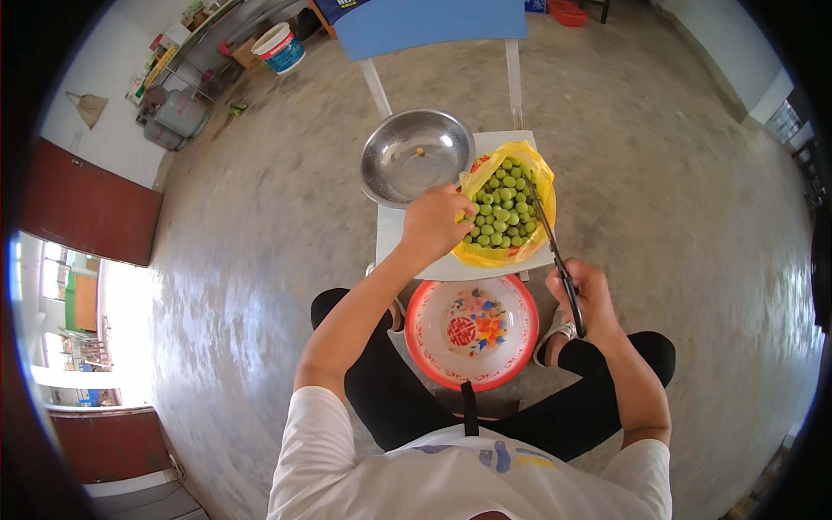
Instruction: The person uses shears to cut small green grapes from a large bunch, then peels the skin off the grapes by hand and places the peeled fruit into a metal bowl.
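A yellow plastic bag (547, 188) full of small round green fruits (500, 211) stands open on the white seat of a chair (396, 237). At the bag's left edge is my left hand (437, 220), fingers bent inward. Whether they pinch the rim or a fruit is hidden. My right hand (588, 292) grips the black handle of a long, slim metal tool (549, 227), whose exact kind is unclear. Its tip reaches over the fruits' right side. Beside the bag, a stainless steel bowl (403, 162) holds one small yellowish-brown piece (420, 152).
An enamel basin (426, 338) with a red rim and floral pattern sits on the floor between my feet. The chair's blue backrest (432, 26) rises beyond the seat. Farther off stand a paint bucket (279, 49), gas cylinders (179, 114) and a red plastic basin (567, 13).
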`<state>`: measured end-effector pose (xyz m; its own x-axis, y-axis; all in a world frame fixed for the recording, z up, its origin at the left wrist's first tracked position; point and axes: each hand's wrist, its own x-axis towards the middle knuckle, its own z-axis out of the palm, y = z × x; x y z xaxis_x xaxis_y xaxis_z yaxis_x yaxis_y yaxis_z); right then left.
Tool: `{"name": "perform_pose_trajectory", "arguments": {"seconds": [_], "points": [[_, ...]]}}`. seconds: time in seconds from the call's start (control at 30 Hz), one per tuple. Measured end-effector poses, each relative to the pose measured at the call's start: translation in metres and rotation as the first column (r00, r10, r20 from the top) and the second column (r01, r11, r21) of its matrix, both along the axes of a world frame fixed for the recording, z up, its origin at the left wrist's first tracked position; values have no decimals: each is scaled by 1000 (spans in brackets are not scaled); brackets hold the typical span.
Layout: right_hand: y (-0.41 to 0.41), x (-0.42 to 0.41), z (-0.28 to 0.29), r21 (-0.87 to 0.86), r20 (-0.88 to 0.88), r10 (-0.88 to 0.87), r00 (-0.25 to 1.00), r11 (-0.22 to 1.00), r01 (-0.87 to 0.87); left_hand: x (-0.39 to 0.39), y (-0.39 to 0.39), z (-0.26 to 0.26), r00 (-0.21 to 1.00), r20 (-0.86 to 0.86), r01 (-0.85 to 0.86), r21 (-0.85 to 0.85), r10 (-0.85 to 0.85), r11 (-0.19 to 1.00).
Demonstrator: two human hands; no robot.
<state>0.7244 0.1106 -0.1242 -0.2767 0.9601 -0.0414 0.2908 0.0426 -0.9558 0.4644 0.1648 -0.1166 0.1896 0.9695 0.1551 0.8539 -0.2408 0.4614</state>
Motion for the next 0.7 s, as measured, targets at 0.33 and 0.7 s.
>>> {"name": "perform_pose_trajectory", "arguments": {"seconds": [0.33, 0.7], "points": [[-4, 5, -17, 1, 113, 21, 993, 1000, -21, 13, 3, -22, 961, -265, 110, 97, -81, 989], [-4, -4, -16, 21, 155, 170, 973, 984, -175, -7, 2, -6, 919, 395, 86, -166, -14, 982]]}}
